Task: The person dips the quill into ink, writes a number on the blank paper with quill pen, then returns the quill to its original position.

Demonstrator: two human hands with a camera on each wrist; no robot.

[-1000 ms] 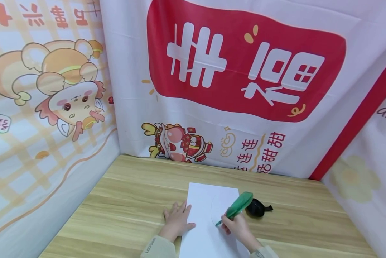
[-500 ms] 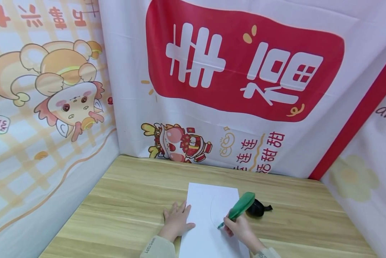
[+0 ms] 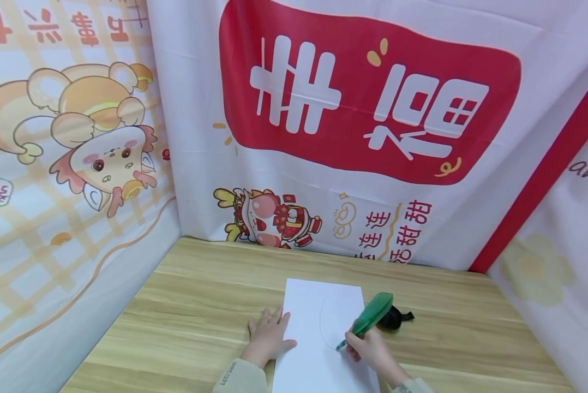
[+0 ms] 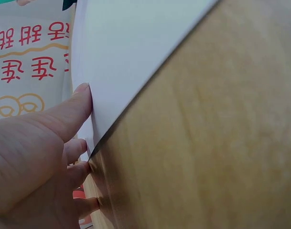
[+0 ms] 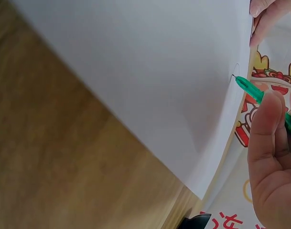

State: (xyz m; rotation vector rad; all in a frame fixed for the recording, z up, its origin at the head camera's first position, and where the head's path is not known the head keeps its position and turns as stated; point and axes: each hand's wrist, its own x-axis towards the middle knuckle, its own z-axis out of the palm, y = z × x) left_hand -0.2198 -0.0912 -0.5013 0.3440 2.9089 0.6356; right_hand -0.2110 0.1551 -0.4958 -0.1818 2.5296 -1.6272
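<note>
A white sheet of paper point(image 3: 304, 360) lies on the wooden table, with a thin curved line point(image 3: 321, 322) drawn on it. My right hand point(image 3: 372, 352) pinches a green pen point(image 3: 372, 314) with a wide, leaf-like upper end. Its tip meets the paper at the lower end of the curve; the right wrist view shows the pen point(image 5: 249, 89) between thumb and fingers. My left hand point(image 3: 268, 337) rests with spread, straight fingers on the paper's left edge. In the left wrist view, the thumb point(image 4: 78, 107) lies on the sheet and the other fingertips are at its edge.
A black rounded object point(image 3: 391, 319) with a short tab lies right of the paper, partly behind the pen. The wooden table point(image 3: 201, 305) extends on both sides. Printed cloth hangings point(image 3: 196, 136) enclose the table at the back, left and right.
The pen tip has moved right and slightly down across the paper with my right hand, and the drawn curve has grown longer at its lower end. My left hand has stayed in place.
</note>
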